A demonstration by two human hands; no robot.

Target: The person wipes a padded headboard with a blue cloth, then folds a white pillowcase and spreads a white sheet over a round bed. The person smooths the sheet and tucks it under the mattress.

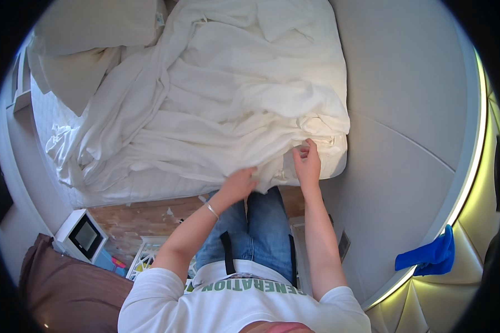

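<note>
A rumpled white duvet or cover (216,91) is spread in folds over a mattress (121,195) before me. My left hand (238,183) is at the near edge of the cover, blurred, its fingers apart with no cloth clearly gripped. To its right, my right hand (308,164) hovers over the near right corner of the bed, fingers bent and thumb apart. Nothing shows between those fingers. Bunched cloth (316,125) lies just beyond the right fingertips. A fold of the cover hangs over the mattress edge between my hands.
Pale pillows (96,29) lie at the far left of the bed. A grey wall panel (396,125) rises along the right, with a blue cloth (429,254) over its lit edge. A white box (82,235) and a brown cushion (71,287) are at lower left.
</note>
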